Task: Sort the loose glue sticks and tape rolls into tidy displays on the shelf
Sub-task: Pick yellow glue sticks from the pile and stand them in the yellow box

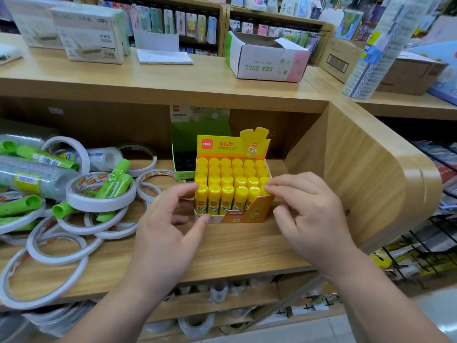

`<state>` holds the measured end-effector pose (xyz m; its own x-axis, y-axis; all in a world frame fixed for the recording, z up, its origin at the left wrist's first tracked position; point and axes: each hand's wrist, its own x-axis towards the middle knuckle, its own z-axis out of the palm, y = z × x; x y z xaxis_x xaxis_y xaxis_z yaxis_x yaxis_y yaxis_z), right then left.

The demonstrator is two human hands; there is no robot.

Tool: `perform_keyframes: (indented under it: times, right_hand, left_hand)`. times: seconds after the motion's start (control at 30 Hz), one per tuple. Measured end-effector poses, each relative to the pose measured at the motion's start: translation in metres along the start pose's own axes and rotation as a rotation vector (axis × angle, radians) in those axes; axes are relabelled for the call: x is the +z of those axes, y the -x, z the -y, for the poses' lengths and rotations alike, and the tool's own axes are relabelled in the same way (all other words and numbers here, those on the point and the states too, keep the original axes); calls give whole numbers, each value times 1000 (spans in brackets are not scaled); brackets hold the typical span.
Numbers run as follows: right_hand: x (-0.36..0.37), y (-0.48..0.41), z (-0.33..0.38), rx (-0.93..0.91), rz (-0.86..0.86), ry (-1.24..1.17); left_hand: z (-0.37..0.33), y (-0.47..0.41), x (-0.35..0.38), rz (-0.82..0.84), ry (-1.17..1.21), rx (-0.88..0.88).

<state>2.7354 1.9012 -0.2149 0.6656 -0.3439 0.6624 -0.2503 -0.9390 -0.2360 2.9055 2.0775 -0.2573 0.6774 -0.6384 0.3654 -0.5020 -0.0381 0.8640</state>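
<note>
Both forearms come in from the bottom edge. Left hand (163, 226) is at the front-left corner of the yellow display box (237, 215) — thumb low on the front corner, index finger curled onto the cap of the front-left stick, so its fingers (184, 191) grip the box from that side. Right hand (306, 219) mirrors it at the front-right corner: index tip on the front-right cap, thumb curled against the box's right wall, also gripping. The box sits upright on the middle shelf (222, 251), right of centre, near the curved end panel (371, 181) but apart from it. It is packed with yellow glue sticks (232, 177), caps up, four rows of six as far as I can count. Left of it on the same shelf is a loose heap of white tape rolls (99, 196), flat and overlapping. Green glue sticks (116, 179) lie across and under them, and clear-wrapped tape packs (32, 174) sit at far left. Just behind the yellow box — touching or not, can't tell — is a green display box (188, 134) with a tall back card. On top of the unit: an open white carton marked SEA GULL (262, 63), two white deli boxes (91, 38) at left, a brown carton (410, 75) at right.
</note>
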Motion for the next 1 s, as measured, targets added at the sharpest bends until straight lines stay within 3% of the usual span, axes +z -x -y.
perform_keyframes:
  times: [0.2,0.4,0.63,0.83,1.0]
  right_hand:
    - [6,6,0,75,6,-72]
    - [18,15,7,282,124,-218]
    - [15,30,14,431,-38,-195]
    - [10,33,4,541,-129,-109]
    - [13,32,7,584,-91,-214]
  left_hand:
    - [-5,0,1,-30,-5,-16]
    - [-14,-2,2,-23,81,-45]
    - [-22,-2,19,30,109,-57]
    - [-38,-22,42,114,-104,-46]
    - [-37,-44,60,81,-264,-33]
